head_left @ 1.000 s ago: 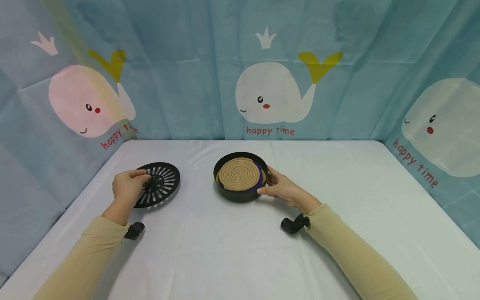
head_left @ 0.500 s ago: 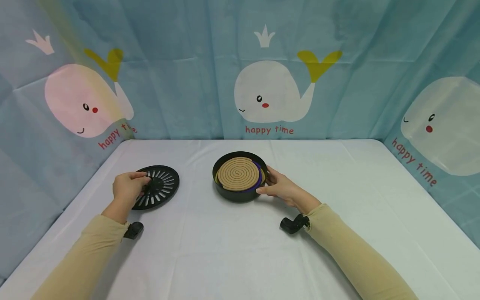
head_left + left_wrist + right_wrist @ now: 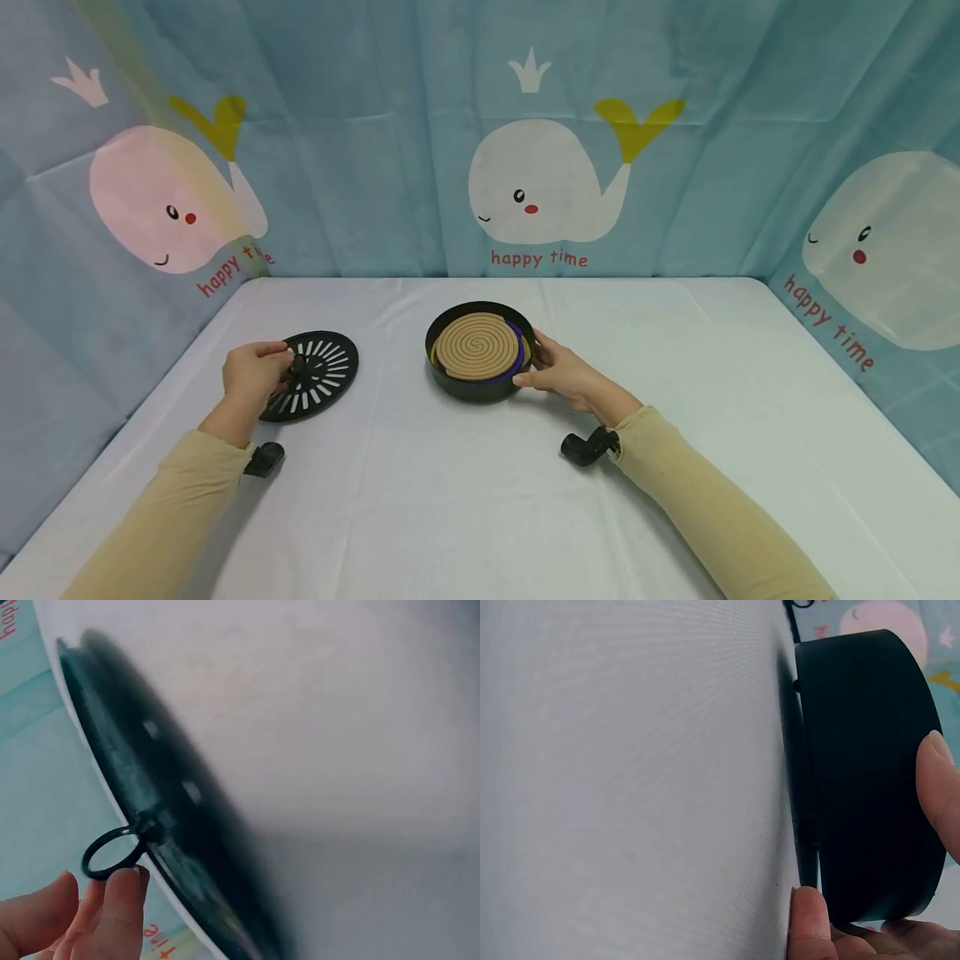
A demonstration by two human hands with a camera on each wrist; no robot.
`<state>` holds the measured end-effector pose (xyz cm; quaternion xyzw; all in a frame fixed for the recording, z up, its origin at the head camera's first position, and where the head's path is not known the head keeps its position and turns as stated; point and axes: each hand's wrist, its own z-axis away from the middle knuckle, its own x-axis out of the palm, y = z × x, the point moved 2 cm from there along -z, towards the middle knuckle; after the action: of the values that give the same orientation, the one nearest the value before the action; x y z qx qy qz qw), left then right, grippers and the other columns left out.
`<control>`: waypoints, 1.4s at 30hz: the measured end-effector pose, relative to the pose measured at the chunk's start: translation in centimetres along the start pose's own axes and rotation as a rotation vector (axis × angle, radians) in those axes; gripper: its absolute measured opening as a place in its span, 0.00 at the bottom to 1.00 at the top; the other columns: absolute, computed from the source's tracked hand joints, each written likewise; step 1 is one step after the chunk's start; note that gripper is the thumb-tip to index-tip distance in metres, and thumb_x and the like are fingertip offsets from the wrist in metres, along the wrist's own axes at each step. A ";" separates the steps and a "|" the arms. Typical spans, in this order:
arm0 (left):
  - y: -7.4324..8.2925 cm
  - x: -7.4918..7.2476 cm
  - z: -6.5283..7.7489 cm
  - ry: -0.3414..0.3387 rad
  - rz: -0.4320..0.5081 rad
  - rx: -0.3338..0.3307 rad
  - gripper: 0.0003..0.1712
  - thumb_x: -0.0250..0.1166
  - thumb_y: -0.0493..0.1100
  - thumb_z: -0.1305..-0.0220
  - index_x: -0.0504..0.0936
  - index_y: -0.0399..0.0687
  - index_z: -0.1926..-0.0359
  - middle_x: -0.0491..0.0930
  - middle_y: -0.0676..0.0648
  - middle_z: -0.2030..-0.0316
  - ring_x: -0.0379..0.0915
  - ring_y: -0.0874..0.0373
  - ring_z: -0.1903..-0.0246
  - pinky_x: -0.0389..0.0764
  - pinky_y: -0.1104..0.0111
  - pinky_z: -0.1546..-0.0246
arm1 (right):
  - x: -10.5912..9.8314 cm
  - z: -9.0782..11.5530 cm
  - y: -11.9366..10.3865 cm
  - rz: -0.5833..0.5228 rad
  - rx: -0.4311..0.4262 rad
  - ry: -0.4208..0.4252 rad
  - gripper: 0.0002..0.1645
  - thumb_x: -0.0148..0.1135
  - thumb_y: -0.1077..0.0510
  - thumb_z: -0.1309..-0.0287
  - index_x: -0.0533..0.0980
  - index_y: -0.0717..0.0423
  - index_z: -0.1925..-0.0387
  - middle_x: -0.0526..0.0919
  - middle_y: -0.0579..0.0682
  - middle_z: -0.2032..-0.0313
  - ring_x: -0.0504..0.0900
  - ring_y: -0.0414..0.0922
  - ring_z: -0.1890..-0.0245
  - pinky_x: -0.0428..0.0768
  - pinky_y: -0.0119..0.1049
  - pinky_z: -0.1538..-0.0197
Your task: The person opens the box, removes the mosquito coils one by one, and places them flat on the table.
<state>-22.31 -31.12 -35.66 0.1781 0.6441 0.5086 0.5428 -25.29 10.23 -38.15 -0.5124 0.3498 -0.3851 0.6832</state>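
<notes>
Left hand (image 3: pixel 251 375) at a black slotted lid (image 3: pixel 313 372), left part of the table; thumb and fingers parted, fingertips right by its ring handle (image 3: pixel 85 861). Left wrist view shows thumb clear of the ring, index fingertip at its edge; exact contact can't tell. Lid is round, slots fanned out from the hub, lying handle side up with a dark shadow just beside it. Right hand (image 3: pixel 561 373) grips a round black mosquito coil tin (image 3: pixel 468 390) on its right side, thumb on the near rim, other fingers round the wall and low by the base. Tin is uncovered and upright, middle of the table toward the far edge, well apart from the lid, to its right. Inside: tan spiral coil (image 3: pixel 477 346) on top, purple coil (image 3: pixel 521 350) peeking out under its right edge, a bit of yellow coil (image 3: pixel 527 350) farther right. Both arms in beige sleeves (image 3: pixel 708 500), small black wrist camera (image 3: pixel 587 447) at each cuff. White tablecloth (image 3: pixel 435 500) under everything, lightly creased. Blue curtain (image 3: pixel 360 167) along far, left and right sides; pink whale print (image 3: pixel 157 192) left, white whale print (image 3: pixel 525 158) far middle, another right, red "happy time" lettering below each.
</notes>
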 end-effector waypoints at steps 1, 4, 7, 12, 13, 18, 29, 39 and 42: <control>0.1 -0.2 0.1 0.000 0.004 0.005 0.23 0.56 0.35 0.30 0.70 0.28 0.37 0.75 0.32 0.43 0.69 0.75 0.73 0.82 0.73 0.70 | 0.0 0.0 0.0 0.002 0.001 0.001 0.60 0.66 0.67 0.42 0.37 0.48 0.22 0.42 0.60 0.25 0.44 0.53 0.26 0.56 0.52 0.30; 0.6 -0.7 0.3 0.000 0.005 0.019 0.24 0.55 0.36 0.28 0.68 0.28 0.35 0.74 0.31 0.42 0.68 0.77 0.75 0.82 0.73 0.71 | 0.1 0.0 0.0 0.005 0.004 0.002 0.60 0.66 0.67 0.42 0.37 0.47 0.22 0.43 0.60 0.25 0.44 0.53 0.26 0.57 0.52 0.31; 1.1 -1.1 0.7 -0.004 -0.004 0.031 0.25 0.54 0.37 0.27 0.67 0.29 0.34 0.73 0.31 0.42 0.69 0.74 0.73 0.81 0.74 0.71 | 0.1 0.0 0.0 0.004 0.012 0.009 0.60 0.67 0.66 0.42 0.37 0.46 0.22 0.43 0.60 0.25 0.44 0.53 0.26 0.57 0.51 0.31; 2.3 -1.2 1.9 -0.033 0.028 0.073 0.27 0.52 0.37 0.27 0.63 0.30 0.31 0.71 0.31 0.40 0.69 0.74 0.71 0.80 0.76 0.71 | 0.0 0.0 0.0 0.012 0.014 0.011 0.60 0.67 0.66 0.42 0.36 0.47 0.22 0.41 0.60 0.25 0.42 0.54 0.25 0.55 0.51 0.30; 2.5 -1.1 2.1 -0.042 0.036 0.081 0.27 0.52 0.37 0.26 0.62 0.30 0.31 0.71 0.31 0.39 0.69 0.75 0.70 0.79 0.77 0.71 | 0.0 0.0 0.0 0.012 0.016 0.011 0.60 0.67 0.66 0.42 0.36 0.47 0.22 0.41 0.60 0.25 0.42 0.54 0.25 0.55 0.52 0.30; 3.7 -0.3 3.6 -0.112 0.034 0.141 0.29 0.51 0.40 0.25 0.59 0.32 0.29 0.69 0.32 0.37 0.71 0.72 0.64 0.80 0.76 0.67 | -0.5 0.3 -0.3 0.008 0.060 0.001 0.57 0.65 0.63 0.39 0.38 0.49 0.22 0.45 0.58 0.25 0.47 0.53 0.26 0.58 0.54 0.31; 4.6 2.7 6.1 -0.386 0.045 0.264 0.32 0.51 0.40 0.24 0.52 0.35 0.26 0.65 0.34 0.34 0.72 0.48 0.42 0.79 0.63 0.50 | -2.2 2.0 -3.2 -0.056 0.021 0.033 0.38 0.54 0.65 0.31 0.49 0.66 0.26 0.56 0.61 0.28 0.60 0.56 0.31 0.66 0.48 0.34; 5.4 7.0 7.8 -0.522 0.082 0.323 0.38 0.58 0.36 0.29 0.49 0.34 0.25 0.58 0.33 0.30 0.63 0.39 0.36 0.71 0.53 0.41 | -2.0 1.9 -4.9 -0.210 0.000 0.019 0.33 0.48 0.69 0.30 0.52 0.69 0.28 0.58 0.65 0.30 0.60 0.56 0.30 0.65 0.48 0.34; 5.7 8.1 8.0 -0.555 0.101 0.337 0.42 0.60 0.35 0.31 0.46 0.36 0.25 0.52 0.34 0.28 0.56 0.39 0.32 0.65 0.52 0.36 | -1.9 1.6 -4.9 -0.258 0.001 0.011 0.34 0.46 0.70 0.30 0.50 0.70 0.27 0.57 0.66 0.29 0.58 0.56 0.30 0.64 0.48 0.33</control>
<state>-19.93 -18.70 -34.11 0.4287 0.5372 0.3533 0.6347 -25.60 11.71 -32.83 -0.5508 0.2844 -0.4727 0.6263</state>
